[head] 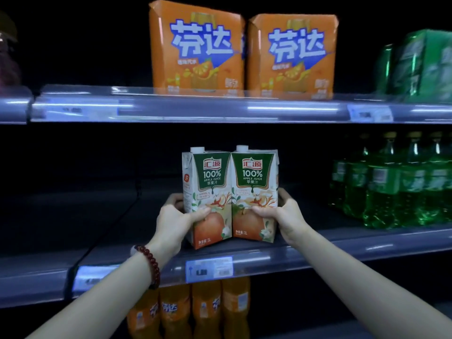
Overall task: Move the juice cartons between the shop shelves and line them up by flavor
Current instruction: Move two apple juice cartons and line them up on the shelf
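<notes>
**Pairing the apple cartons**

The left hand (176, 217) and right hand (285, 214) are clamping two apple juice cartons (230, 194) side by side, touching, upright near the middle shelf's (318, 250) front edge, likely squaring matching flavors together.

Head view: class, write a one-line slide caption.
Left hand and right hand hold two apple juice cartons together on the middle shelf.

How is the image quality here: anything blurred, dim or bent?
Head view: the two apple juice cartons and both hands, left and right, are sharp; the green bottles at the right edge are smeared; shelf backs are nearly black; shelf rails show glare streaks and bow slightly.
</notes>
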Tool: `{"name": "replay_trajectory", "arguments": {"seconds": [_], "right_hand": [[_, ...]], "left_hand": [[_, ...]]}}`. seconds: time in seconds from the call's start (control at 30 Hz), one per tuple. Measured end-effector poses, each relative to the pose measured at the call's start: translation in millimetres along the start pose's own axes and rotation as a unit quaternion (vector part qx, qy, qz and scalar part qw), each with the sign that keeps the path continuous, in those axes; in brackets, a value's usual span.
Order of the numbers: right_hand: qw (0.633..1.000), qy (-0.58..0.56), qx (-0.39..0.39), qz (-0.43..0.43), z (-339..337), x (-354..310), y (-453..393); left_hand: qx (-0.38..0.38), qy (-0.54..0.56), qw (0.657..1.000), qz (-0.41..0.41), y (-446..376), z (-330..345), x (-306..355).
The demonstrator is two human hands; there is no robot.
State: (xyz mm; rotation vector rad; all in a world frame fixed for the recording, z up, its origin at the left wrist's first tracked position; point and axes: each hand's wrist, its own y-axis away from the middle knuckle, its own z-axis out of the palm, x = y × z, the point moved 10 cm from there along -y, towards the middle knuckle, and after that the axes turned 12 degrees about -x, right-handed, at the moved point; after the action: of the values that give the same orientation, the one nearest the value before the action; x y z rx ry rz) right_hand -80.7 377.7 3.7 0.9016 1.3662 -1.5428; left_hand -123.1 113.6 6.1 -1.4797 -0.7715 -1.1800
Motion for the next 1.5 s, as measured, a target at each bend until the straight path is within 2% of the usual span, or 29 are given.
{"name": "replay_trajectory", "arguments": {"seconds": [0.2, 0.4, 0.63, 0.97, 1.1, 1.3, 1.4, 1.5], "right_hand": [[0.999, 0.012, 0.030, -0.009, -77.9, -26.1, 12.4], [0.999, 0.008, 0.047, -0.003, -155.0, -42.4, 25.3], [0.999, -0.024, 0.039, 0.004, -206.8, -48.0, 30.1], [0.998, -0.029, 0.051, 0.004, -213.9, -29.0, 17.6], [0.999, -0.042, 0.027, 0.014, -214.0, -23.9, 16.2], [0.997, -0.041, -0.027, 0.058, -212.2, -20.5, 16.1], [0.997, -0.036, -0.028, 0.065, -212.4, -18.2, 16.4], [0.997, -0.023, -0.017, 0.072, -213.6, -16.6, 20.1]], "left_hand": [[-0.027, 0.046, 0.998, 0.021, -16.6, 81.0, -7.2], [-0.082, 0.031, 0.995, 0.039, -24.8, 165.1, -8.3], [-0.110, 0.050, 0.992, 0.035, -29.3, 222.7, -19.0], [-0.076, 0.093, 0.993, 0.021, -36.8, 221.2, -32.2], [-0.067, 0.093, 0.993, 0.007, -40.3, 218.7, -36.0], [-0.100, 0.066, 0.993, 0.011, -42.8, 219.2, -36.3], [-0.114, 0.058, 0.992, 0.005, -43.5, 220.1, -38.8], [-0.127, -0.004, 0.992, 0.010, -39.7, 219.9, -35.4]]}}
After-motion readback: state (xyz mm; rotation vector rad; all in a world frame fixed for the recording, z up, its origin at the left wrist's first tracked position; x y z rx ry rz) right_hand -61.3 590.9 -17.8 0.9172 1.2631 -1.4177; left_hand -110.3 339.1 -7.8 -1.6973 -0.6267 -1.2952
